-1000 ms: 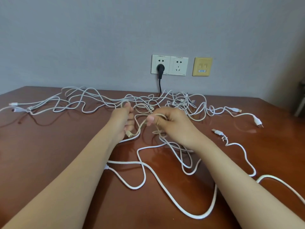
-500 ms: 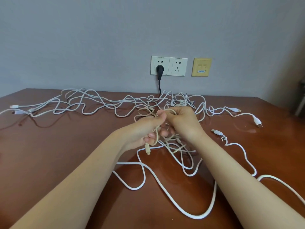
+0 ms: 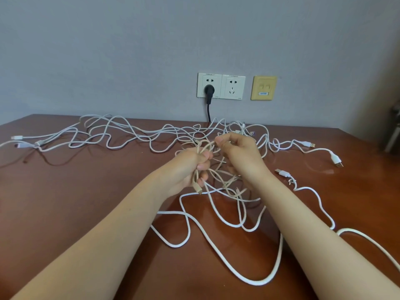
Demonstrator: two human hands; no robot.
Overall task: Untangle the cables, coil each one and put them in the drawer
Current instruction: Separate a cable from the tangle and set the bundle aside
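Left hand (image 3: 188, 167) gripped loops of the beige cable (image 3: 197, 187) above the table (image 3: 65, 202); right hand (image 3: 238, 152) pinched one strand. Pulling hard would likely tighten its snarl with the white cables (image 3: 334, 158), dragging them along

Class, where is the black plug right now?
In the head view, the black plug sits in the left wall socket, above the far edge of the table.

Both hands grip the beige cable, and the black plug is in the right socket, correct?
No: the head view shows the black plug in the left socket, not the right. The left hand and right hand do grip the beige cable.
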